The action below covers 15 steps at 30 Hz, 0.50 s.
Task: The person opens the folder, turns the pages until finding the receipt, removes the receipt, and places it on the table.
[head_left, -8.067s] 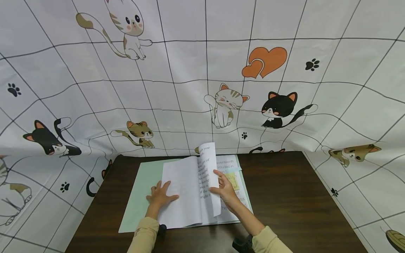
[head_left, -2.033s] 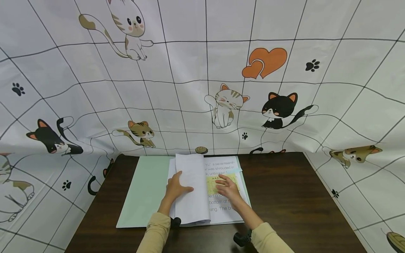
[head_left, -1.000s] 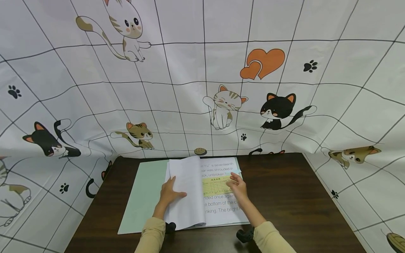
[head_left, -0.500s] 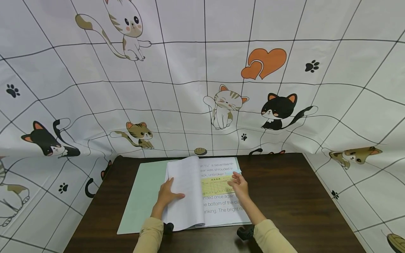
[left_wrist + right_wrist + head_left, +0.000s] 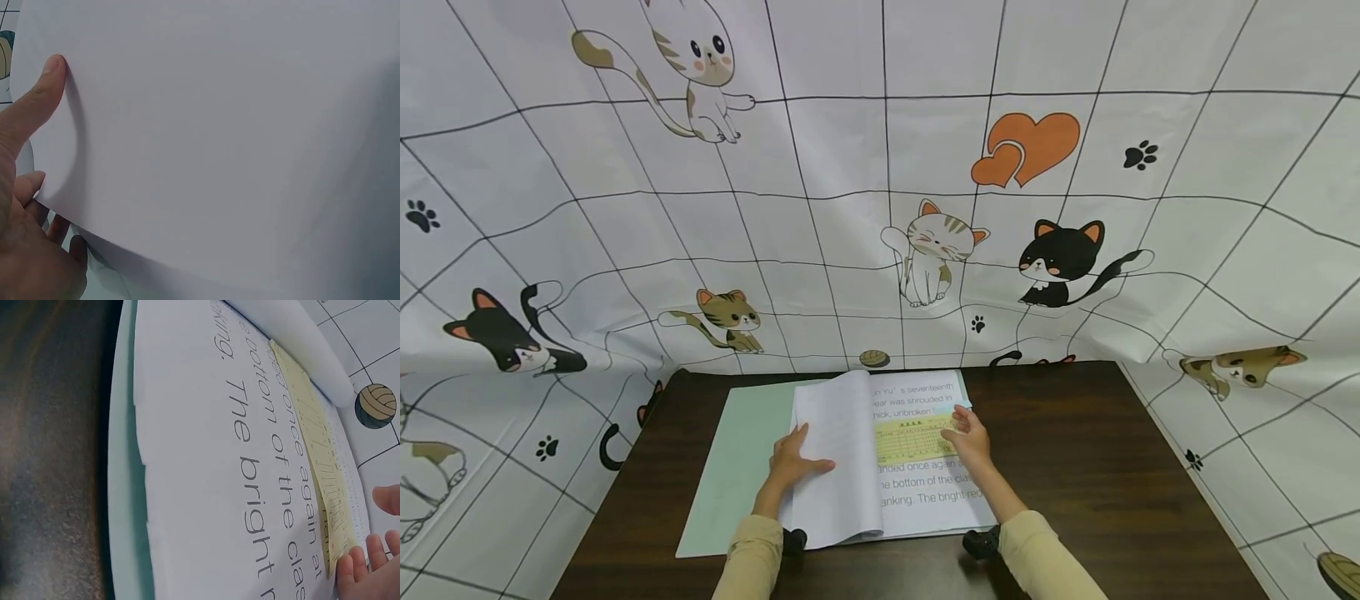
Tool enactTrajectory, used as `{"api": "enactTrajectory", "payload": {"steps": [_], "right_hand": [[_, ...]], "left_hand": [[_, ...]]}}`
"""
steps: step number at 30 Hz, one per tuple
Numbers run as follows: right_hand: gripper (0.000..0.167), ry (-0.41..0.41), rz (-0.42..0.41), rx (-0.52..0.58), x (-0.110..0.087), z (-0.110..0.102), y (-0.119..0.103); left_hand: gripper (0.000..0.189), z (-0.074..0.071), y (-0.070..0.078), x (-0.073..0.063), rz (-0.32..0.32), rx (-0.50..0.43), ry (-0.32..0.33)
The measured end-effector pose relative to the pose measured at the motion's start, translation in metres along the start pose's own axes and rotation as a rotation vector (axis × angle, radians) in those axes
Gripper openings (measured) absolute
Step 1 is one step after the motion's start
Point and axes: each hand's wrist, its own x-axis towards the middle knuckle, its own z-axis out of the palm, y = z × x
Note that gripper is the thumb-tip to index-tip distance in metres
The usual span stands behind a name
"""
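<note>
An open document of loose white sheets with large print [image 5: 917, 517] lies in a pale green folder [image 5: 722, 492]. My left hand [image 5: 790, 467] holds the turned-over pages [image 5: 846, 492] at their left side. In the left wrist view the thumb [image 5: 47, 84] presses on top of the white sheet, while the other fingers lie at and under its edge. A yellow slip [image 5: 910, 442] with a printed grid lies across the printed page. My right hand [image 5: 972, 442] is at the slip's right end, thumb and fingers apart in the right wrist view.
A dark wooden table [image 5: 1075, 467] extends to both sides of the folder. A light blue tab [image 5: 958, 407] shows by the page's right edge. Behind stands a white gridded sheet [image 5: 850, 217] printed with cats. Black wrist-worn devices [image 5: 981, 543] sit at both wrists.
Earlier my right hand lifted a page; it now stands by the slip's right end. The pages have turned leftward, uncovering the whole slip, and my left hand has shifted slightly left with them.
</note>
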Motion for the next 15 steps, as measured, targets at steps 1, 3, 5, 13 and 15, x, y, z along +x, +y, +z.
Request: {"api": "enactTrajectory", "payload": {"steps": [1,3,5,13,15], "right_hand": [[0.06,-0.005,0.004,-0.007,0.001,0.0,0.001],[0.06,-0.012,0.007,-0.023,0.004,0.0,0.002],[0.061,-0.016,0.014,-0.04,0.005,0.001,0.003],[0.062,-0.007,0.029,-0.083,0.007,0.003,0.005],[0.062,-0.017,0.033,-0.089,0.008,0.002,0.005]], "left_hand": [[0.105,0.0,0.0,0.0,-0.004,-0.002,-0.006],[0.105,-0.001,-0.001,0.0,-0.01,-0.006,-0.015],[0.104,-0.001,-0.002,0.0,-0.012,-0.005,-0.02],[0.104,0.0,-0.009,0.003,-0.012,-0.018,-0.021],[0.104,-0.001,-0.011,0.003,-0.008,-0.026,-0.017]]}}
